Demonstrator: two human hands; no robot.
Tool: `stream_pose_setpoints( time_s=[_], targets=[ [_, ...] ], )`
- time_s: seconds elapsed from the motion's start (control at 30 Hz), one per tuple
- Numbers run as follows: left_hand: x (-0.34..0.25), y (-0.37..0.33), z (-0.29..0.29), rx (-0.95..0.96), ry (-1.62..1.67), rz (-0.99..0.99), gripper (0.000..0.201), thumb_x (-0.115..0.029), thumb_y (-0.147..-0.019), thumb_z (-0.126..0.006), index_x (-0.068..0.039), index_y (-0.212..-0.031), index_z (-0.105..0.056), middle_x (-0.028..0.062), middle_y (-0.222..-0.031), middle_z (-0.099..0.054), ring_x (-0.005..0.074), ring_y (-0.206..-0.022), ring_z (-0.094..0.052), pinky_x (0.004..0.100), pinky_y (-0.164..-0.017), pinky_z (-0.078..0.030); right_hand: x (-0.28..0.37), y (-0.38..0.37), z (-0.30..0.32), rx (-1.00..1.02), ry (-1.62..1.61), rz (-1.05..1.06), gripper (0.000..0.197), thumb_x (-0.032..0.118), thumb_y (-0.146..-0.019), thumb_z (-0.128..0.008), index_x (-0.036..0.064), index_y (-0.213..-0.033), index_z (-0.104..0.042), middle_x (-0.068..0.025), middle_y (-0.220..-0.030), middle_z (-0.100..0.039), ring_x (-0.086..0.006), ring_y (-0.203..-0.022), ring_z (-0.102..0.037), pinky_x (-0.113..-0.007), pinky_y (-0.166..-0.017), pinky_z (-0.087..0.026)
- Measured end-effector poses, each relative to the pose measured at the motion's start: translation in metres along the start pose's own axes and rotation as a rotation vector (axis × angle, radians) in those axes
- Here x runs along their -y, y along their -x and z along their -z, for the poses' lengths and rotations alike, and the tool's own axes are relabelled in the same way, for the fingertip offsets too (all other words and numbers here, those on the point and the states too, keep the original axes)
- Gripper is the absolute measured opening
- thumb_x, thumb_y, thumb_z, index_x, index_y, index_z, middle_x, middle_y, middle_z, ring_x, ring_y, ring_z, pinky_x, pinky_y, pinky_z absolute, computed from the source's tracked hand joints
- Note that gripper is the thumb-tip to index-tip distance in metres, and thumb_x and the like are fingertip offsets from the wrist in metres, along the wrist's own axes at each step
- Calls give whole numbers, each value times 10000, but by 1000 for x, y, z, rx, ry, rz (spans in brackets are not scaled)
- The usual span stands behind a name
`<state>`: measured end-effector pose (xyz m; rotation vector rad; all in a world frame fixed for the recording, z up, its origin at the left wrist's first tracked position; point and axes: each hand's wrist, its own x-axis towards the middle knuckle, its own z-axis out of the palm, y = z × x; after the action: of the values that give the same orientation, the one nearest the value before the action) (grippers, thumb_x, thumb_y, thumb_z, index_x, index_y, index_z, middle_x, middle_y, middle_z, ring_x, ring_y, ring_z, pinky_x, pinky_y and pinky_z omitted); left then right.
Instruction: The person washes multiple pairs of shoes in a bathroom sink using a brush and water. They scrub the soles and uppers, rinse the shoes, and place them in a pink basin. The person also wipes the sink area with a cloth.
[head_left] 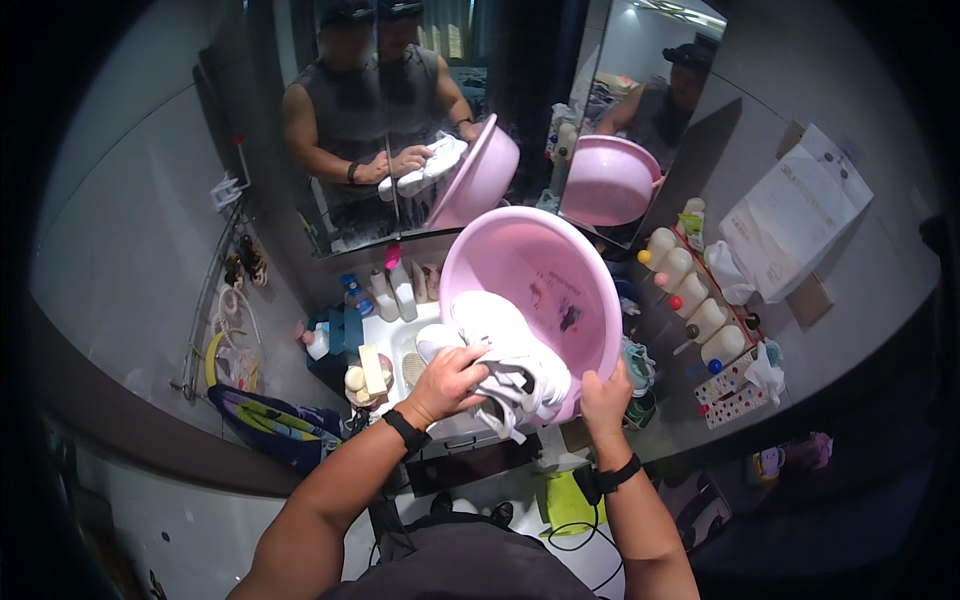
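A pair of white sneakers (505,345) with loose laces is held by my left hand (452,384), its fingers closed on them. The shoes overlap the near left side of a pink plastic basin (570,262), which is tilted with its opening facing me. On the basin's near right rim, my right hand (606,402) is closed in a grip. Dark printed figures show on the inner wall. Part of the basin's near rim is hidden behind the shoes and laces.
Below the basin lies a white sink (402,335), with several bottles (402,288) along its back. A mirror cabinet (400,225) rises behind. Lidded containers (690,290) hang on the right wall; a towel rail (208,290) runs along the left. A green bin (572,503) stands low near my feet.
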<state>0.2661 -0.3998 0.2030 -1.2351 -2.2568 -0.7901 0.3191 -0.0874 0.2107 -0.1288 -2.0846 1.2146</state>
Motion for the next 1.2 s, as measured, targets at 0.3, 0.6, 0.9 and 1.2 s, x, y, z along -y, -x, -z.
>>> stream_pose_setpoints(
  time_s=[0.3, 0.6, 0.9, 1.2],
  targets=[
    [-16, -83, 1, 599, 42, 21, 458, -157, -778, -830, -133, -1218, -707, 127, -1510, -636, 332, -1306, -646, 483, -1055, -492, -19, 71, 28, -30, -614, -628, 362, -23, -819, -620, -94, -1164, -705, -86, -1002, -746, -174, -856, -691, -308, -787, -553],
    [2, -1, 38, -10, -201, 465, 898, -221, -784, -860, 14, -1557, -468, 295, -1679, -387, 486, -1558, -363, 504, -1293, -290, -26, 116, 38, -34, -771, -823, 384, -99, -813, -600, -78, -1183, -703, -110, -1074, -762, -195, -922, -724, -311, -840, -569],
    [13, 118, 49, -18, 1209, 1380, 677, -75, -973, -697, -23, -1578, -398, 190, -1318, -658, 277, -1053, -757, 393, -706, -677, -27, 96, 22, 193, -937, -827, 474, -87, -843, -615, -78, -1314, -666, -119, -1172, -754, -201, -1009, -727, -334, -908, -578],
    [-18, 160, 60, -7, 1378, 1655, 507, -25, -961, -682, 85, -1435, -537, 225, -1242, -707, 349, -1040, -780, 484, -770, -723, -57, 71, -3, 515, -1054, -855, 452, -11, -912, -643, -72, -1360, -668, -118, -1156, -762, -184, -969, -727, -334, -875, -583]
  ],
)
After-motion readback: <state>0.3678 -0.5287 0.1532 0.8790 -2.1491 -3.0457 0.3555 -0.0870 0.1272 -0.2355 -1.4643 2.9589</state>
